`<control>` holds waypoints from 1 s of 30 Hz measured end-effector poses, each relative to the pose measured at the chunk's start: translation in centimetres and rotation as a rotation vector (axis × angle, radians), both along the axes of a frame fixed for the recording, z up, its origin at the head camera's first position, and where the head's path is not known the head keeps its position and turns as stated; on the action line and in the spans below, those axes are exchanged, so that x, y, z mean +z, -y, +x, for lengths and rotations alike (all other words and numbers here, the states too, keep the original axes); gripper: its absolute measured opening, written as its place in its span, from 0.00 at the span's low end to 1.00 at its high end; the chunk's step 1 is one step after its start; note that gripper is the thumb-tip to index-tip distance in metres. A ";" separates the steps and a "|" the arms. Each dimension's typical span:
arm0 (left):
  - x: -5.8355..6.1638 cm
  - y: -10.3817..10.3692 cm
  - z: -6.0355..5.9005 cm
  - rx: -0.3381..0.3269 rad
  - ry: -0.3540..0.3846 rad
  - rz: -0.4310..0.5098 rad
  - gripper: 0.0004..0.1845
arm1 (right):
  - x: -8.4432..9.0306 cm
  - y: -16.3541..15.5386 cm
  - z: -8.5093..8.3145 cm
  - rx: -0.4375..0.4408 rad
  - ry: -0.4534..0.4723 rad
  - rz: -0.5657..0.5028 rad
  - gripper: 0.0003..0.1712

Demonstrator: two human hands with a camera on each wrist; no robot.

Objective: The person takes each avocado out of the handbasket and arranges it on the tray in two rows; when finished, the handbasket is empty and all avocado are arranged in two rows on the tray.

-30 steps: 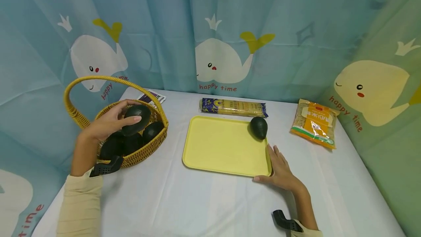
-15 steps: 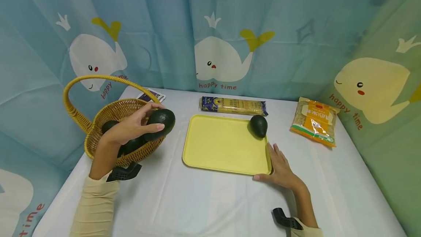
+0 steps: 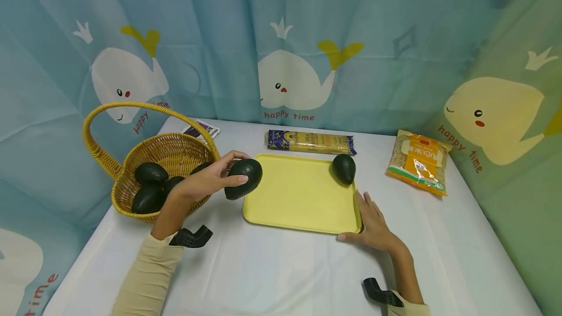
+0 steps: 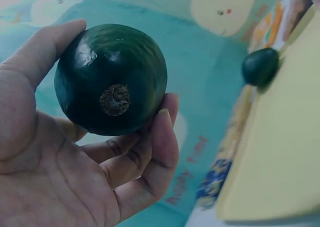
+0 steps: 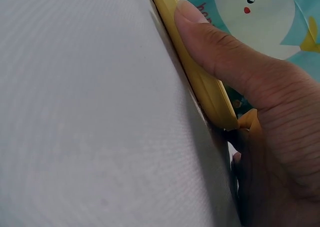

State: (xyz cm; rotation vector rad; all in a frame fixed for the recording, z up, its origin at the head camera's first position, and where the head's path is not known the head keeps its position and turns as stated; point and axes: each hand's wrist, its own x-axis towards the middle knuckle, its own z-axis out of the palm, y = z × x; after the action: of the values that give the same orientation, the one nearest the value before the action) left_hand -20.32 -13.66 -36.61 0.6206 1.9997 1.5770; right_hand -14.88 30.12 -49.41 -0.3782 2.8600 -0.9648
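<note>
My left hand [image 3: 215, 174] grips a dark green avocado [image 3: 245, 179] between thumb and curled fingers, in the air at the left edge of the yellow tray [image 3: 290, 194]. In the left wrist view the avocado [image 4: 110, 77] shows its brown stem scar toward the camera. My right hand [image 3: 369, 223] rests at the tray's near right corner, fingers straight along the side and thumb at the front edge. The right wrist view has the thumb [image 5: 220, 42] lying on the tray rim [image 5: 200, 82]. Another avocado [image 3: 344, 168] lies in the tray's far right corner.
On the left stands a wicker basket [image 3: 118, 196] with a tall handle, holding several avocados [image 3: 151, 173]. Behind the tray lies a long noodle packet [image 3: 309, 142]. An orange grain bag [image 3: 419, 162] is at the right, and a purple and white packet [image 3: 202, 129] lies behind the basket.
My left hand has lifted the avocado out over the basket's rim and carried it right, to the tray's left edge. The right hand stays at the tray corner.
</note>
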 end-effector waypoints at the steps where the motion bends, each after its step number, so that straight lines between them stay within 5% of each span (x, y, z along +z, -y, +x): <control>1: -0.3 -0.3 0.0 0.001 0.010 -0.004 0.28 | 0.0 0.0 0.0 -0.002 0.004 -0.001 0.75; 21: -6.3 -6.6 -2.9 0.125 0.334 0.205 0.36 | -0.2 -0.1 0.1 0.003 -0.021 0.002 0.75; 30: -8.1 -9.7 -4.6 0.218 0.361 0.174 0.30 | -0.1 -0.1 0.0 0.004 -0.028 0.001 0.75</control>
State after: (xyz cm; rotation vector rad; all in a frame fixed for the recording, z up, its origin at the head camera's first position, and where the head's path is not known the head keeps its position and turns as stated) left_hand -24.89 -3.92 -44.75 0.1634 1.7167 1.8546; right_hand -14.89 30.17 -49.55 -0.4000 2.8835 -0.9643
